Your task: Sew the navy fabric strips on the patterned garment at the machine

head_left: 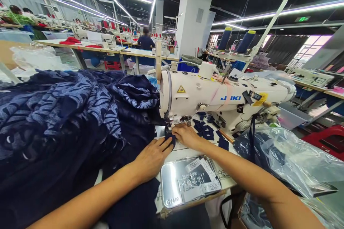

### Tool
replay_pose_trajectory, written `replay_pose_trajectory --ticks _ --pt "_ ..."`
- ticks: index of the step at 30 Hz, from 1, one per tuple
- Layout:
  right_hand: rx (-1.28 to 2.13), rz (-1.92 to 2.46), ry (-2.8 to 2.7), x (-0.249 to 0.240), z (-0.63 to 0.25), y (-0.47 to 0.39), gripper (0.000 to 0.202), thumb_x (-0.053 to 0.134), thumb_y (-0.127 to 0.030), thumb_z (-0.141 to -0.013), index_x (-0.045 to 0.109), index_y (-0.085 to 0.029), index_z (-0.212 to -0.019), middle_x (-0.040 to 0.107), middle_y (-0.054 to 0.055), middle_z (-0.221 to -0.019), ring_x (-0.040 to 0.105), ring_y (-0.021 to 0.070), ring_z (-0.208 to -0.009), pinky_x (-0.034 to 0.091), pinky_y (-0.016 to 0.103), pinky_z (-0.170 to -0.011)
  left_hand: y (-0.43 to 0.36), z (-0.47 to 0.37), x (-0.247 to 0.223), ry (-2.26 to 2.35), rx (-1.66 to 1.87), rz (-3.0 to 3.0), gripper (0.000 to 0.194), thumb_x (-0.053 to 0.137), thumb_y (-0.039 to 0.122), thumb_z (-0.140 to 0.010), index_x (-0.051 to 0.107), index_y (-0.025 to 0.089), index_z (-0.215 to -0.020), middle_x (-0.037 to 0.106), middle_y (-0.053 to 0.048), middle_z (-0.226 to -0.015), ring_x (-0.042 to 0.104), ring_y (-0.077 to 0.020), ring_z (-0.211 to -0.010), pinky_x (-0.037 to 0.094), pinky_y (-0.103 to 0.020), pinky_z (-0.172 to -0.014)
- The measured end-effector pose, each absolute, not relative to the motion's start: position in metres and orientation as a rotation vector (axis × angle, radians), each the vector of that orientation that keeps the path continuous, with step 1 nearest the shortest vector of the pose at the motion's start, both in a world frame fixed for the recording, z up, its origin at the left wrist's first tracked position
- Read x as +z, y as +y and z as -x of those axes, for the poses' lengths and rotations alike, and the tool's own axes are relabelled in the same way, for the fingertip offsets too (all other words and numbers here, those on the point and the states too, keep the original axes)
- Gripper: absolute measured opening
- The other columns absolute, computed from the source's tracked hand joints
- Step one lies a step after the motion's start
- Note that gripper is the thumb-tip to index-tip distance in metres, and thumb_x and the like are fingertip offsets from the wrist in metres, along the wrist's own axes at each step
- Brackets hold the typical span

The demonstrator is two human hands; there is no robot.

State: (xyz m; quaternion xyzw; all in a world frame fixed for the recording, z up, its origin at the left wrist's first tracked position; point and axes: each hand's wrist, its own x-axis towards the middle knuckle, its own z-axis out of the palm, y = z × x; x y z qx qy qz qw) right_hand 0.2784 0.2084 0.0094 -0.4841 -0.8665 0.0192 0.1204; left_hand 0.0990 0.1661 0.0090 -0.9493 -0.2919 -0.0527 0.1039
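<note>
My left hand (153, 156) lies with its fingers stretched out over the edge of a navy fabric piece (173, 142), just in front of the presser foot. On the other side of that edge, my right hand (185, 135) has its fingertips pinched together on the fabric close to the needle. The needle area is partly hidden by my fingers. Over both hands reaches the white sewing machine (193, 89). A large heap of navy fabric with light blue patterned trim (96, 103) spreads to the left and runs toward the needle.
A metal tin (172, 189) with printed labels (211, 186) sits at the table's front. Navy scraps (205, 130) lie beneath the machine arm. Clear plastic bags (285, 154) are at right. Thread cones (245, 42) stand behind. A person (146, 41) sits farther back.
</note>
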Motion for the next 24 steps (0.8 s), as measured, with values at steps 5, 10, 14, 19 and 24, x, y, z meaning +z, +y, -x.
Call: replay_pose_trajectory --ticks 5,10,14,19,24 --pt "0.628 1.44 -2.383 0.019 -0.282 0.22 0.011 0.052 -0.007 -0.077 0.056 -0.014 -0.069 0.057 -0.001 -0.07 0.05 0.0098 -0.067 0.035 0.02 -0.063 0.169 -0.101 0.007 -0.835 -0.182 2.807 0.037 0.043 0.008 -0.078 0.05 0.015 -0.114 0.045 -0.01 -0.129 0.048 -0.0244 -0.106 0.043 -0.038 -0.084" --pt "0.759 1.446 -2.259 0.017 -0.284 0.222 0.013 0.051 -0.008 -0.075 0.054 -0.015 -0.065 0.054 -0.003 -0.065 0.049 0.0091 -0.064 0.035 0.019 -0.06 0.174 -0.102 0.007 -0.832 -0.197 2.815 0.03 0.042 0.006 -0.077 0.054 0.016 -0.103 0.048 -0.008 -0.126 0.049 -0.0229 -0.101 0.043 -0.038 -0.08" --pt "0.603 1.341 -2.287 0.007 -0.285 0.222 0.013 0.05 -0.003 -0.072 0.053 -0.015 -0.065 0.051 -0.004 -0.063 0.047 0.0089 -0.06 0.036 0.019 -0.058 0.177 -0.105 0.007 -0.811 -0.217 2.818 0.026 0.042 0.005 -0.076 0.054 0.015 -0.096 0.052 -0.009 -0.121 0.05 -0.0231 -0.097 0.044 -0.038 -0.077" --pt "0.158 1.063 -2.494 -0.002 -0.289 0.211 0.012 0.048 -0.005 -0.077 0.057 -0.013 -0.077 0.056 0.003 -0.077 0.051 0.0127 -0.072 0.042 0.023 -0.068 0.177 -0.106 0.006 -0.816 -0.226 2.847 0.026 0.043 0.005 -0.075 0.055 0.014 -0.097 0.054 -0.01 -0.118 0.05 -0.0241 -0.1 0.046 -0.039 -0.08" --pt "-0.328 0.979 -2.676 -0.007 -0.292 0.192 0.024 0.039 -0.008 -0.085 0.058 -0.009 -0.1 0.058 0.012 -0.098 0.05 0.0196 -0.086 0.042 0.034 -0.079 0.182 -0.092 0.014 -0.828 -0.342 3.032 0.031 0.051 0.012 -0.073 0.057 0.011 -0.103 0.058 -0.011 -0.113 0.05 -0.0222 -0.108 0.041 -0.037 -0.095"
